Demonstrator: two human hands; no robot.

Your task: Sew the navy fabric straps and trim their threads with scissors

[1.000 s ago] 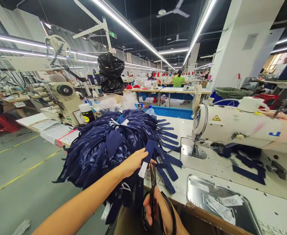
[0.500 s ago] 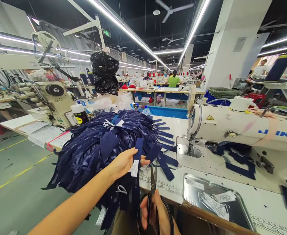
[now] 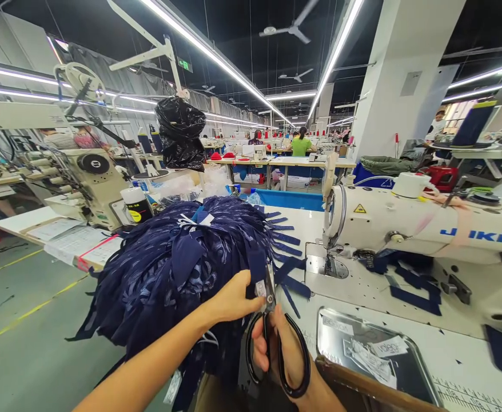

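My left hand [image 3: 236,297] pinches a navy fabric strip [image 3: 258,264] that has a white label [image 3: 260,288] on it. In my right hand [image 3: 287,349] is a pair of black-handled scissors [image 3: 270,292], fingers through the loops. The scissor blades point up, right beside the strip and label; whether they touch the fabric I cannot tell. A large heap of navy strips [image 3: 160,274] lies behind my left hand, spilling over the table's front edge. Several strips fan out from its right side toward the sewing machine [image 3: 383,214].
A metal tray [image 3: 409,366] with loose white labels [image 3: 373,363] lies at right front. Left stand a second machine [image 3: 88,183] and a spray can [image 3: 136,206]. A black plastic bag [image 3: 180,134] hangs behind the heap. A person in green [image 3: 301,145] sits far back.
The scissors have moved up to the strip, and their handles have spread apart. My left hand has shifted slightly right and down with the strip. The view has turned a little.
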